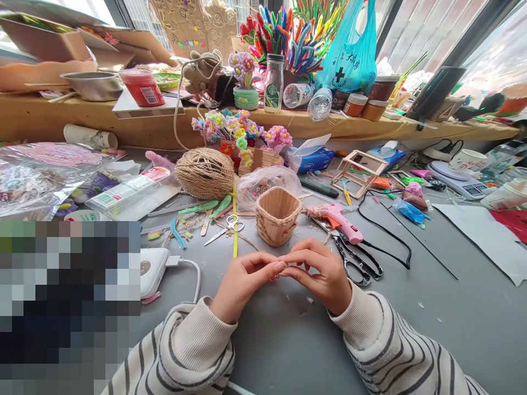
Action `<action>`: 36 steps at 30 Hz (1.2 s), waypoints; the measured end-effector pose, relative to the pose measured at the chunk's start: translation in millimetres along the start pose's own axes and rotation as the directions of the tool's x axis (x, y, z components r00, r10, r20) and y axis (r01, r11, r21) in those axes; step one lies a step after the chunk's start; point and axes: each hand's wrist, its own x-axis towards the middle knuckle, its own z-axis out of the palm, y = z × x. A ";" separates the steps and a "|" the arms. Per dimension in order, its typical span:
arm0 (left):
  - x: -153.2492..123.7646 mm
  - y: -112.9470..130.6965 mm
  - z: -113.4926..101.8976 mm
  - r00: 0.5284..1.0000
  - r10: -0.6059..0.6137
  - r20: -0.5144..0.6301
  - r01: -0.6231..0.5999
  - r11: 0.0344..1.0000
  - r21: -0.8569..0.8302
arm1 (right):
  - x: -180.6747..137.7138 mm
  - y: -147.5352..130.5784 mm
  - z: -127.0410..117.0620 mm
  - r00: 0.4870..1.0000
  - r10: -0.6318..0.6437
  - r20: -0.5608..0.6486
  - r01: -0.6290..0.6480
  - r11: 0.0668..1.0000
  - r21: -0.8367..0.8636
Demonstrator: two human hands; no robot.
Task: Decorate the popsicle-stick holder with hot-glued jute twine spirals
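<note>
My left hand and my right hand meet at the fingertips in front of me, low over the grey table. Both are closed in a pinch around something small and brownish, which the fingers mostly hide. Just beyond them stands a small square wooden pot, its rim bound with twine. One strand of twine runs in behind my left hand. Black-handled scissors and a pink glue gun lie to the right of my right hand. Small white-handled scissors rest left of the pot.
A large twine ball sits behind, beside pipe-cleaner flowers. A white power bank with a cable lies left. The glue gun's black cord loops right, near a wooden frame and white paper. A crowded ledge closes off the back.
</note>
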 end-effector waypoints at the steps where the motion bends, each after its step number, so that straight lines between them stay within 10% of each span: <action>1: -0.1 0.2 0.1 1.000 0.005 0.009 -0.005 1.000 -0.002 | 0.3 0.4 -0.5 1.000 0.004 0.006 -0.004 1.000 0.006; 9: 0.2 2.9 -1.0 0.999 -0.011 0.052 0.008 0.998 0.057 | 4.2 4.9 -7.9 0.986 -0.034 0.163 0.017 0.995 0.101; 36: -0.5 1.3 0.0 0.996 -0.004 0.089 0.007 0.999 -0.040 | 1.1 1.1 -5.5 0.999 -0.016 0.041 0.015 1.000 0.026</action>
